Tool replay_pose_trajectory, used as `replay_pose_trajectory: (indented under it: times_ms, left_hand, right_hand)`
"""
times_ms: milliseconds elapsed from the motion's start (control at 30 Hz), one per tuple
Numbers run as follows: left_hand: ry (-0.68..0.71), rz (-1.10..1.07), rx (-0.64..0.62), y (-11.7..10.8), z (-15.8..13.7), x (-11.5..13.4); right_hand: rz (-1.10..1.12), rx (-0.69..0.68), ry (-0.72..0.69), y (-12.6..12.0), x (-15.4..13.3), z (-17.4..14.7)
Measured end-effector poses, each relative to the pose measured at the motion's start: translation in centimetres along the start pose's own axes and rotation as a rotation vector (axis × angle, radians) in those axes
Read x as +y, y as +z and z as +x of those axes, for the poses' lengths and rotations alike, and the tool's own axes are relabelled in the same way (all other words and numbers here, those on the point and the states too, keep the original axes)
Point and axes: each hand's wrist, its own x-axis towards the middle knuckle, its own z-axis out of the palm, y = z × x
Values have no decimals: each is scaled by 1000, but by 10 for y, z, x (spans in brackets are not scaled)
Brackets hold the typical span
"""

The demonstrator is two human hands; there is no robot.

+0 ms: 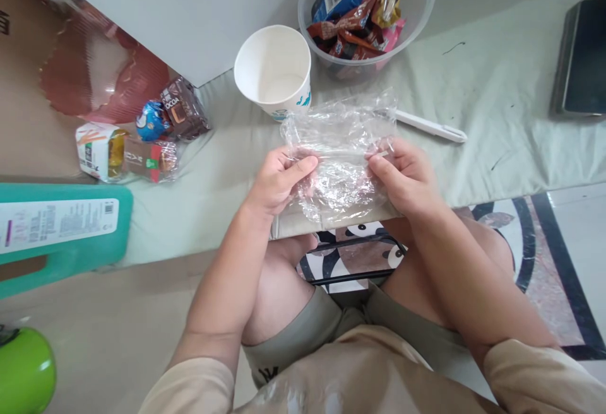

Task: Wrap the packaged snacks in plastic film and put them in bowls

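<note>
Pinching a clear plastic bag (338, 161) by its upper edge, left hand (277, 180) and right hand (407, 177) held it before the paper cup (274, 73); light, limp, probably slippery film

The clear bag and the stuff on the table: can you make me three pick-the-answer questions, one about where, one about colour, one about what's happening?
1. Where is the paper cup?
A. left of the snack bowl
B. on the floor
C. inside the bowl

2. What colour is the pen?
A. red
B. white
C. black

3. How is the clear bag held?
A. lying untouched
B. by one hand only
C. by both hands

Answers:
1. A, the cup stands on the table beside the bowl, to its left.
2. B, the pen behind the bag is white.
3. C, the left hand and right hand each pinch one side.
</note>
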Motion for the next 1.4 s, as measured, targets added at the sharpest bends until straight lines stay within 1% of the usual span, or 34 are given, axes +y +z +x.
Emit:
replay_pose_trajectory:
  times_ms: [33,100,200,267,333,433,500,567,667,733,867,933,1000,1033,1067,1100,1133,1167,1233,1267,1300,1333,1400]
  left_hand:
    - [-4,-2,3,-1,-1,1]
    - [-21,2,-30,-3,-3,2]
    - [-30,-27,-73,-4,-4,2]
    - [26,-98,-89,-4,-2,1]
    - [107,-166,-145,-5,0,0]
    - [203,-190,-214,-6,3,1]
    - [232,-152,-203,-8,5,1]
    - [265,-62,-158,-11,7,-2]
    - [361,94,-76,-13,10,-10]
    - [404,131,-34,-13,11,-14]
    - [375,42,62,-11,12,-13]
    - [358,-26,89,-10,10,-8]
    - [324,-72,55,-11,7,-4]
    - [292,-74,-2,-12,5,-2]
    - [258,-60,-79,-13,3,0]
    - [229,-34,-161,-13,1,1]
    - [211,-9,-232,-14,0,1]
    - [203,3,-279,-14,-1,1]
    - [222,-53,-286,-13,-1,-2]
    - [232,-116,-265,-11,0,-3]
    - [235,-184,-247,-8,1,-5]
    - [227,-244,-237,-5,2,-7]
    - [184,-293,-274,2,3,-10]
  right_hand:
    - [-3,-9,2,0,0,0]
    - [1,-23,11,0,0,0]
    - [23,-3,-1,-1,3,0]
    - [63,22,-44,-2,4,0]
    - [120,35,-67,-3,2,-1]
    - [151,53,-40,-5,-4,-1]
    - [148,55,-33,-7,-6,1]
    - [137,35,-36,-7,-6,3]
    - [28,34,-68,-6,-4,4]
    - [-45,64,-83,-4,-4,3]
    - [-5,39,-16,0,-3,1]
    - [6,29,-10,-1,-3,2]
    - [42,56,-48,-4,-3,3]
    - [82,62,-56,-6,-4,4]
    - [130,42,-44,-9,-6,4]
    - [170,-15,-7,-11,-8,4]
    - [190,-113,46,-12,-11,4]
    - [173,-244,104,-13,-13,3]
    - [44,-507,182,-11,-18,-1]
    - [-35,-576,194,-8,-20,-3]
    - [-95,-577,189,-6,-20,-5]
    - [-131,-528,174,-3,-20,-6]
    - [-143,-346,132,3,-19,-7]
